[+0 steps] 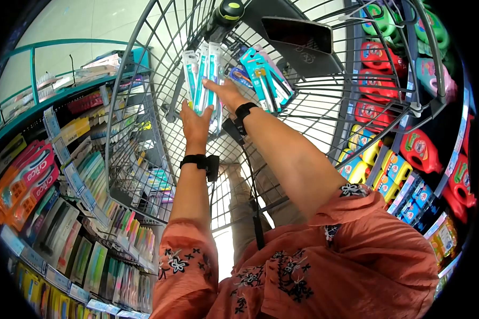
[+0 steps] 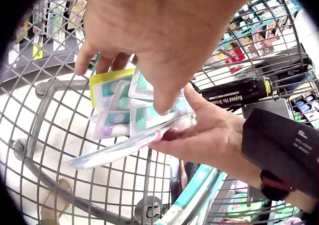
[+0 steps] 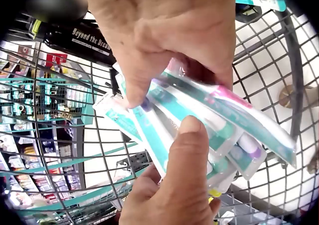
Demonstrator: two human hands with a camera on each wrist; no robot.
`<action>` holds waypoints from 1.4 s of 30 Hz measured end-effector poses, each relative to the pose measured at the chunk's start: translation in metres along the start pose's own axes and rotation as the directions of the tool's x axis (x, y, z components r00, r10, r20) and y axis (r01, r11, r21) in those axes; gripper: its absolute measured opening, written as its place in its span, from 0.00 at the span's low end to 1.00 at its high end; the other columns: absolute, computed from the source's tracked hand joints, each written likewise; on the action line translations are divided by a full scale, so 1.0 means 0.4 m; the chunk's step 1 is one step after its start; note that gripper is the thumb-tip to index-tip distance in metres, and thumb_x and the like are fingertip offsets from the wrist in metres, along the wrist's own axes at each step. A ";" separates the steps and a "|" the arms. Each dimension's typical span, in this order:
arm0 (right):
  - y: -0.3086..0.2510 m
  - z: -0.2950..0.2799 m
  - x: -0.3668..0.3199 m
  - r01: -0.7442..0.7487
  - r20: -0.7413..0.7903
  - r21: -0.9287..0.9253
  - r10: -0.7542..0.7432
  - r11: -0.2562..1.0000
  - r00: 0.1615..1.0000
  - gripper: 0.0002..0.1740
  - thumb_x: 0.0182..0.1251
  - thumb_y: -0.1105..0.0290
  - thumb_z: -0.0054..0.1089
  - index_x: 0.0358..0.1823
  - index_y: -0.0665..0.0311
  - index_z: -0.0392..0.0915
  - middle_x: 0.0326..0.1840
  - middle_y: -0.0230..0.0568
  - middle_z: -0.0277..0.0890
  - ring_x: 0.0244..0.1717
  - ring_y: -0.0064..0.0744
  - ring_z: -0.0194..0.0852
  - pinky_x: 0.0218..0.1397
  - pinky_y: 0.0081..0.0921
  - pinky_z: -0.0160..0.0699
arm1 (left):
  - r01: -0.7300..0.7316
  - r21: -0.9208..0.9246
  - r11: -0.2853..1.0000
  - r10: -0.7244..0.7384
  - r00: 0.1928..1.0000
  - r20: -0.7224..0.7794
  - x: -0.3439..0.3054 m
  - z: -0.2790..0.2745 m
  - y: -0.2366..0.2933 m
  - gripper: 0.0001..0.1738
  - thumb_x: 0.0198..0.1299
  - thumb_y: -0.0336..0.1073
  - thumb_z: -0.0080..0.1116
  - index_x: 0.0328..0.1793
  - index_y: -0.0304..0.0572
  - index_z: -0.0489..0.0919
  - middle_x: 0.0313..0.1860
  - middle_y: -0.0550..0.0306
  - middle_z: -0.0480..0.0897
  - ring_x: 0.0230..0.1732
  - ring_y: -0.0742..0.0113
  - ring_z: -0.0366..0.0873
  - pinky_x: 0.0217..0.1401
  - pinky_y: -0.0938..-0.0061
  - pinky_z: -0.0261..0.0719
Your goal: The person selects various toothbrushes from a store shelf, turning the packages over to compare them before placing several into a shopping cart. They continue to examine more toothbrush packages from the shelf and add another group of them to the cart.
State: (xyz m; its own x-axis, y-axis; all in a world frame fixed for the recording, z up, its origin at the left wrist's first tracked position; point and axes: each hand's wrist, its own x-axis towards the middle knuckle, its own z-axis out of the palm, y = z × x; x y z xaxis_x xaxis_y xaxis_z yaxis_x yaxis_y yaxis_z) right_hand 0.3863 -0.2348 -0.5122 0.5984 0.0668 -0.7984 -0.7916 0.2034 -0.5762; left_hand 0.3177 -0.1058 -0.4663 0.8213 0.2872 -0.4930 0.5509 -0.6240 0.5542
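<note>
Several packaged toothbrushes [image 1: 201,80] in clear and teal packs are gathered between both hands above the cart's wire basket. My left hand [image 1: 196,123] grips them from the left and below, its thumb lying across the packs [image 3: 172,130] in the right wrist view. From the other side my right hand [image 1: 228,94] pinches the same bundle, thumb on the front, as the right wrist view also shows with the right hand [image 3: 169,30]. In the left wrist view the left hand [image 2: 154,40] covers part of the fanned packs [image 2: 119,103].
More teal packs [image 1: 263,77] lie in the cart [image 1: 167,114] to the right of the hands, beside blue-handled scissors [image 1: 240,76]. A black bottle [image 1: 223,18] and a phone [image 1: 298,34] are at the cart's far end. Shelves of toothbrushes [image 1: 96,260] stand left, red detergent bottles [image 1: 378,85] right.
</note>
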 end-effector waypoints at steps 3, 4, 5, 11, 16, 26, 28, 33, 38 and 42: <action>-0.047 0.016 -0.055 0.030 -0.022 -0.046 -0.031 0.999 0.999 0.38 0.63 0.52 0.71 0.64 0.75 0.71 0.57 0.51 0.80 0.57 0.39 0.79 0.60 0.34 0.78 | 0.016 -0.004 1.000 -0.016 1.000 -0.006 -0.001 0.027 -0.031 0.52 0.55 0.47 0.74 0.77 0.25 0.57 0.69 0.29 0.69 0.72 0.36 0.66 0.74 0.56 0.66; -0.019 0.005 -0.032 0.040 -0.061 -0.116 -0.047 0.992 0.997 0.41 0.62 0.49 0.71 0.64 0.77 0.71 0.59 0.56 0.78 0.59 0.44 0.78 0.62 0.36 0.77 | 0.006 -0.010 1.000 -0.006 1.000 -0.009 -0.002 0.029 -0.039 0.52 0.55 0.46 0.74 0.77 0.25 0.58 0.69 0.29 0.69 0.72 0.36 0.66 0.74 0.55 0.66; 0.007 -0.005 -0.007 0.048 -0.097 -0.185 -0.067 0.981 0.993 0.44 0.60 0.46 0.70 0.64 0.78 0.70 0.60 0.60 0.76 0.61 0.49 0.77 0.63 0.37 0.76 | -0.005 -0.015 1.000 0.005 1.000 -0.015 -0.002 0.031 -0.045 0.52 0.55 0.46 0.74 0.77 0.24 0.58 0.70 0.30 0.69 0.72 0.37 0.65 0.74 0.55 0.66; 0.059 -0.032 0.045 0.000 -0.240 -0.487 -0.134 0.873 0.962 0.54 0.56 0.40 0.69 0.66 0.86 0.65 0.67 0.76 0.69 0.69 0.65 0.70 0.73 0.42 0.69 | -0.013 -0.101 0.995 0.013 1.000 0.001 -0.029 0.022 -0.050 0.50 0.56 0.46 0.74 0.75 0.21 0.61 0.68 0.28 0.70 0.71 0.36 0.66 0.74 0.55 0.65; 0.025 -0.025 -0.010 -0.024 -0.253 -0.623 -0.172 0.782 0.952 0.53 0.57 0.42 0.69 0.67 0.86 0.64 0.67 0.76 0.69 0.69 0.67 0.69 0.73 0.44 0.68 | -0.002 -0.075 0.997 0.002 1.000 -0.002 -0.062 0.018 -0.060 0.49 0.57 0.47 0.73 0.74 0.20 0.61 0.67 0.27 0.70 0.70 0.35 0.66 0.73 0.55 0.66; -0.020 -0.052 -0.110 0.044 -0.048 -0.704 -0.110 0.709 0.993 0.31 0.62 0.51 0.65 0.44 0.80 0.80 0.38 0.59 0.83 0.41 0.50 0.83 0.47 0.40 0.81 | 0.040 -0.226 0.973 -0.037 0.999 0.021 -0.155 -0.116 0.020 0.44 0.59 0.49 0.71 0.72 0.23 0.66 0.67 0.27 0.73 0.68 0.36 0.71 0.72 0.56 0.67; -0.087 -0.039 -0.198 0.016 0.099 -0.588 0.053 0.809 0.994 0.27 0.63 0.51 0.61 0.37 0.77 0.81 0.32 0.53 0.82 0.31 0.44 0.81 0.36 0.40 0.79 | -0.081 -0.295 0.952 0.112 0.990 0.088 -0.191 -0.184 0.064 0.36 0.62 0.51 0.67 0.67 0.31 0.73 0.62 0.31 0.77 0.65 0.39 0.75 0.68 0.55 0.71; -0.233 0.086 -0.445 0.241 0.453 -0.484 0.005 0.841 0.891 0.22 0.68 0.52 0.58 0.40 0.69 0.79 0.37 0.42 0.80 0.37 0.34 0.80 0.34 0.33 0.81 | -0.147 -0.435 0.889 0.172 0.985 0.019 -0.408 -0.436 0.208 0.36 0.66 0.54 0.65 0.69 0.34 0.72 0.65 0.40 0.79 0.67 0.50 0.77 0.65 0.62 0.75; -0.271 0.262 -0.647 0.293 0.650 -0.493 0.123 0.819 0.750 0.13 0.73 0.59 0.54 0.44 0.62 0.76 0.38 0.36 0.81 0.37 0.28 0.81 0.35 0.27 0.82 | -0.291 -0.456 0.841 0.257 0.957 -0.138 -0.679 -0.718 0.261 0.26 0.69 0.47 0.63 0.65 0.37 0.76 0.56 0.45 0.85 0.60 0.56 0.83 0.64 0.65 0.76; -0.263 0.406 -0.879 0.370 0.752 -0.518 0.205 0.771 0.626 0.15 0.74 0.61 0.52 0.50 0.65 0.76 0.41 0.40 0.83 0.40 0.33 0.85 0.38 0.30 0.86 | -0.298 -0.535 0.790 0.167 0.946 -0.280 -0.872 -0.847 0.173 0.28 0.70 0.46 0.63 0.69 0.35 0.74 0.57 0.47 0.84 0.59 0.61 0.82 0.63 0.68 0.77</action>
State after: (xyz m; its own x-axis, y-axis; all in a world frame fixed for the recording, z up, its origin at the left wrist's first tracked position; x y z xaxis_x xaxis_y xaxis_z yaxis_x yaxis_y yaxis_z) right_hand 0.2795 -0.1213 -0.1426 0.3051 0.8186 -0.4867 -0.4536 -0.3244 -0.8300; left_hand 0.1196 -0.0029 -0.0286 0.9098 0.3709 -0.1861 0.2704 -0.1895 0.9439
